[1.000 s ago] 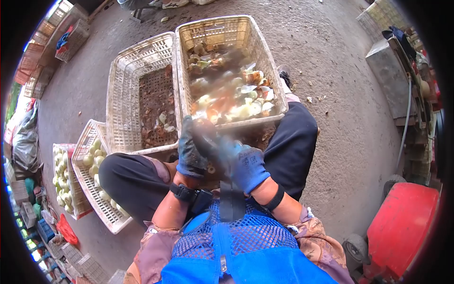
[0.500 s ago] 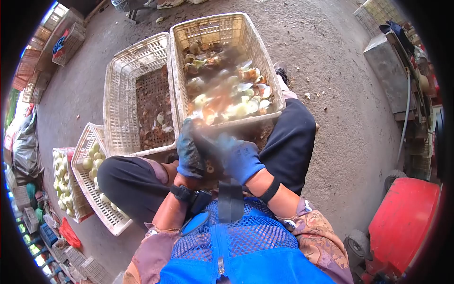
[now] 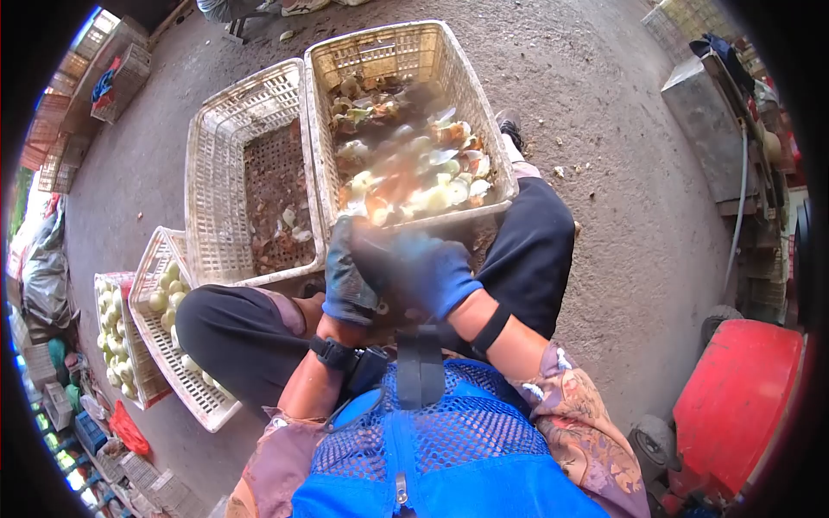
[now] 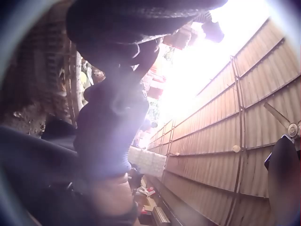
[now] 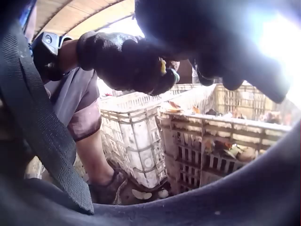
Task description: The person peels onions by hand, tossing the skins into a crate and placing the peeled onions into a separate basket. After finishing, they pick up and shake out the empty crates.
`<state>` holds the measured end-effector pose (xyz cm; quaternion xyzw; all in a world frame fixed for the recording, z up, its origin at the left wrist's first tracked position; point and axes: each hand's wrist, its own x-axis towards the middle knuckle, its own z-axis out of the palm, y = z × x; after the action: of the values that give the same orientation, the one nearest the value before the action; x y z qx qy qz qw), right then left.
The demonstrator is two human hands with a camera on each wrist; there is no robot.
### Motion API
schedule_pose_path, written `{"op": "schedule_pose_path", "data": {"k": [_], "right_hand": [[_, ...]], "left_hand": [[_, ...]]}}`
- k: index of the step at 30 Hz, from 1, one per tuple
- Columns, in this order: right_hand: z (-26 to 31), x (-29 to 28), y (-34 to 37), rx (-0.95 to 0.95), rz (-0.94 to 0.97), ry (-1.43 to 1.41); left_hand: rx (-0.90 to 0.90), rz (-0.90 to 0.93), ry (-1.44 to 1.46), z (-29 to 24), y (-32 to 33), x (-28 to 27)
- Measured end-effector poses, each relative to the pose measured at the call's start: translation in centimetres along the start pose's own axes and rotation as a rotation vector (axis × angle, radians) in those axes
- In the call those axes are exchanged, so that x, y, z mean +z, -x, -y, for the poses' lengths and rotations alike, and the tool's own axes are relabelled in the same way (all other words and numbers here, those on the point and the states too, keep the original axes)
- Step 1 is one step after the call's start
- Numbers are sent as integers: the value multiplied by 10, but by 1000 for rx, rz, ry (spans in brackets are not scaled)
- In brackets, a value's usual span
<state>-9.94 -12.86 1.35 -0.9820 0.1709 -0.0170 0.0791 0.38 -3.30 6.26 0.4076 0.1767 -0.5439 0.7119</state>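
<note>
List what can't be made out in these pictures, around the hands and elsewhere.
- Whether the left hand or right hand holds anything: blurred between them in the head view.
- Yellow bit at the left hand, right wrist view: too small to identify.
- Individual pieces midway along the onion scraps, head view: hidden by a blurry smear.
- Grey item, head view: cut off by the top edge.

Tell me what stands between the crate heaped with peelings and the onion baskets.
Another large crate, with scraps on its floor, as the head view shows.
</note>
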Motion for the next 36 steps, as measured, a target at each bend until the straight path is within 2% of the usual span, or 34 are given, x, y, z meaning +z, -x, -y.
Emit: {"op": "schedule_pose_path", "data": {"k": [1, 2, 3, 5, 6, 8, 9, 11, 12, 13, 14, 15, 17, 18, 19, 21, 22, 24, 25, 27, 30, 32, 33, 35, 36], "right_hand": [[12, 1, 0, 63, 14, 74], [20, 4, -2, 118, 13, 33], [24, 4, -2, 119, 12, 33], [31, -11, -4, 281, 113, -27], [32, -7, -3, 283, 110, -26], [33, 9, 0, 348, -52, -403], [33, 22, -1, 351, -53, -403], [34, 34, -4, 281, -182, -518], [26, 37, 0, 290, -202, -834], [19, 27, 1, 292, -218, -1150], [22, 13, -1, 272, -416, -1037], [20, 16, 1, 269, -413, -1039], [9, 7, 5, 149, -488, -712], [7, -10, 13, 126, -287, -643], [8, -10, 15, 126, -286, -643], [11, -11, 18, 110, -100, -457], [14, -17, 16, 111, -102, -458], [19, -34, 8, 243, 153, -228], [20, -33, 6, 245, 150, -228], [21, -32, 3, 251, 170, -40], [23, -32, -6, 291, 217, -30], [22, -6, -12, 327, 187, -143], [22, 8, -13, 361, 157, -256], [22, -5, -10, 391, 107, -319], [20, -10, -7, 371, 115, -477]], "left_hand": [[109, 37, 54, 3, -7, 0], [219, 77, 110, 6, -14, -3], [220, 79, 109, 10, -25, -13], [439, 37, -105, 15, -45, -37], [440, 40, -105, 16, -52, -45], [455, 50, -112, 18, -57, -49], [453, 51, -113, 19, -57, -48], [451, -30, -61, 20, -54, -42], [452, -28, -62, 20, -57, -45], [524, 11, -233, 17, -57, -47], [597, 49, -404, 15, -58, -48], [599, 46, -403, 17, -57, -49], [350, 46, 71, 14, -40, -22], [351, 47, 74, 13, -39, -23], [308, 79, 94, 11, -38, -26], [260, 109, 110, 13, -36, -30], [322, 46, 8, 16, -37, -32], [387, -12, -97, 15, -32, -30], [345, 29, -99, 12, -24, -26], [301, 72, -101, 12, -21, -24], [367, -11, -186, 21, -44, -44], [829, -77, -681, 24, -73, -68], [830, -76, -683, 26, -76, -72], [1062, 49, -916, 26, -67, -61], [785, 164, -650, 25, -65, -66]]}}
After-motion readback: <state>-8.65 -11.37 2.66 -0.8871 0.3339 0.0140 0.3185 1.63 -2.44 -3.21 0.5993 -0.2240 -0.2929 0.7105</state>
